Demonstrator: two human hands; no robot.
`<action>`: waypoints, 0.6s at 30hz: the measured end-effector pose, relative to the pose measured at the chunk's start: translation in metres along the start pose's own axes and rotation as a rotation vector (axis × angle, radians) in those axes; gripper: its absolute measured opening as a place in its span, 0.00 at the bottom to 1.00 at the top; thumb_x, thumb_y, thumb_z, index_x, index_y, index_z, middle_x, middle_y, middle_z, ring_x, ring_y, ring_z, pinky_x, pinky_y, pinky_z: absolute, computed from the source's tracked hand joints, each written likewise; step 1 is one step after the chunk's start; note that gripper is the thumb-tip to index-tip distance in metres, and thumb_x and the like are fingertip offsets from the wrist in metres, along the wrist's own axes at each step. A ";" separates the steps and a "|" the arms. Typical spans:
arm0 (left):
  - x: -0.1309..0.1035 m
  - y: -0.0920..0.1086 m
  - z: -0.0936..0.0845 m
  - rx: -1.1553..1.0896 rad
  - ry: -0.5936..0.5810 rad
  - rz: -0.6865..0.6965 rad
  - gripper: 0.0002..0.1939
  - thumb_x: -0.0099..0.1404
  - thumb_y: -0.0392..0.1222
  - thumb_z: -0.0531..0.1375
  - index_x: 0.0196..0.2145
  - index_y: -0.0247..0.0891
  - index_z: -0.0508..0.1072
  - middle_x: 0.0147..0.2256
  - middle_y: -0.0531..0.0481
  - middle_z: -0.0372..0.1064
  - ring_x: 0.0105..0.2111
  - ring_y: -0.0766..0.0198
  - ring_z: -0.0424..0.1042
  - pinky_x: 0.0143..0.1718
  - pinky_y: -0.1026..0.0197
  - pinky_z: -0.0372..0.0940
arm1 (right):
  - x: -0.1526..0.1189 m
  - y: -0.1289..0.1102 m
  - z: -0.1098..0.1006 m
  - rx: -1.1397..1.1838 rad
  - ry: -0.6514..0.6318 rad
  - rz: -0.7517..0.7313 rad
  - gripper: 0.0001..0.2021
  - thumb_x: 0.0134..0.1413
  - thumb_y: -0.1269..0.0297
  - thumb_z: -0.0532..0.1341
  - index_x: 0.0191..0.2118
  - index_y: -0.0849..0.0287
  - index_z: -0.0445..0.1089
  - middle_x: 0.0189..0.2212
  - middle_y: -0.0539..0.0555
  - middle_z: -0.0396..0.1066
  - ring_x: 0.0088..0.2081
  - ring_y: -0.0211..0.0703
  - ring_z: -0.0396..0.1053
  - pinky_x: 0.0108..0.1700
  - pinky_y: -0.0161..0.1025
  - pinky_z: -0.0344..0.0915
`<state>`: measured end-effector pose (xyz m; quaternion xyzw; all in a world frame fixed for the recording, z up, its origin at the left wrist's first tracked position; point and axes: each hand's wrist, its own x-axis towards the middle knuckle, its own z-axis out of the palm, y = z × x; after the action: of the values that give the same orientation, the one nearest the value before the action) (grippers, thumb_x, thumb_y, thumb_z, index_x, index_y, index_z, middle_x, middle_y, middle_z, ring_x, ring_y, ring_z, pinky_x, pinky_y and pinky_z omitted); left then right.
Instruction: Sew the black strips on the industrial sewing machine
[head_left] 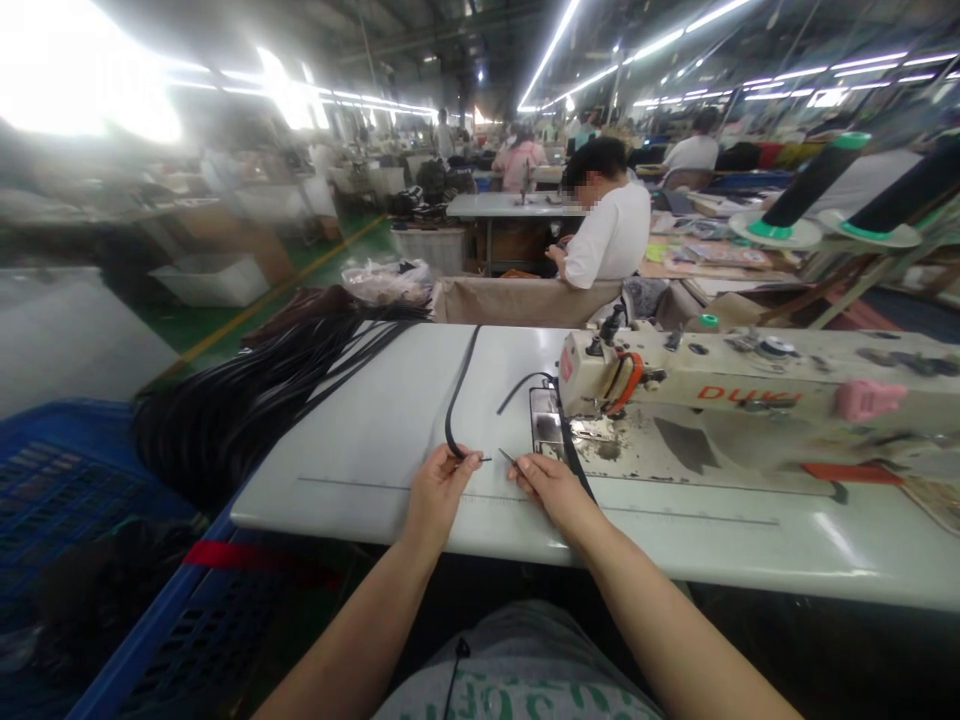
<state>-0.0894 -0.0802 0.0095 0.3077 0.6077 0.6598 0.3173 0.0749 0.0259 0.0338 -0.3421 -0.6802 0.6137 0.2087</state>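
My left hand [440,492] pinches the end of a narrow black strap [454,400] between thumb and fingers, and a short tip pokes out to the right. From there the strap runs up to the far edge of the white table. My right hand [546,484] is closed on a thin, dark, pointed tool [508,458]; most of it is hidden in the fingers, so its kind is unclear. Its point faces the strap's tip, with a small gap between. Another black strap [574,455] lies by the sewing machine [600,375], partly behind my right hand.
Many black straps [225,400] hang in a bundle over the left side of the white table [360,440]. A blue plastic basket [161,640] stands at the lower left. Black thread cones [814,188] are at the right. A co-worker in a white shirt [616,232] sits beyond the table.
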 end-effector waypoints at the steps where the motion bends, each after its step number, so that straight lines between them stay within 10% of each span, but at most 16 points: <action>1: 0.001 0.001 -0.002 -0.003 -0.017 -0.007 0.19 0.62 0.56 0.69 0.39 0.38 0.75 0.41 0.43 0.80 0.44 0.54 0.79 0.50 0.55 0.72 | -0.003 -0.001 -0.003 -0.088 0.027 -0.031 0.22 0.64 0.42 0.54 0.33 0.57 0.69 0.21 0.45 0.57 0.24 0.37 0.55 0.28 0.36 0.53; 9: 0.012 0.004 -0.039 0.165 -0.074 0.033 0.21 0.68 0.59 0.61 0.33 0.37 0.78 0.38 0.43 0.76 0.37 0.59 0.76 0.43 0.58 0.72 | -0.039 0.004 -0.028 -1.224 0.432 -0.115 0.14 0.65 0.63 0.59 0.53 0.58 0.73 0.44 0.61 0.73 0.41 0.49 0.71 0.41 0.39 0.65; 13: 0.023 -0.001 -0.069 0.252 -0.037 -0.114 0.24 0.60 0.56 0.65 0.47 0.37 0.80 0.28 0.50 0.72 0.24 0.66 0.66 0.27 0.63 0.64 | -0.048 0.015 -0.033 -1.384 0.339 -0.001 0.27 0.66 0.69 0.55 0.69 0.56 0.62 0.41 0.59 0.76 0.34 0.47 0.76 0.33 0.38 0.67; 18: 0.045 0.007 -0.129 0.480 0.143 -0.096 0.26 0.60 0.56 0.62 0.50 0.38 0.80 0.38 0.45 0.80 0.25 0.64 0.67 0.27 0.62 0.62 | -0.052 0.016 -0.035 -1.415 0.289 0.032 0.26 0.68 0.67 0.52 0.69 0.60 0.63 0.43 0.62 0.80 0.34 0.50 0.80 0.31 0.40 0.70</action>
<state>-0.2195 -0.1235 0.0078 0.2975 0.7817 0.5011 0.2222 0.1378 0.0127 0.0309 -0.4828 -0.8753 -0.0220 0.0161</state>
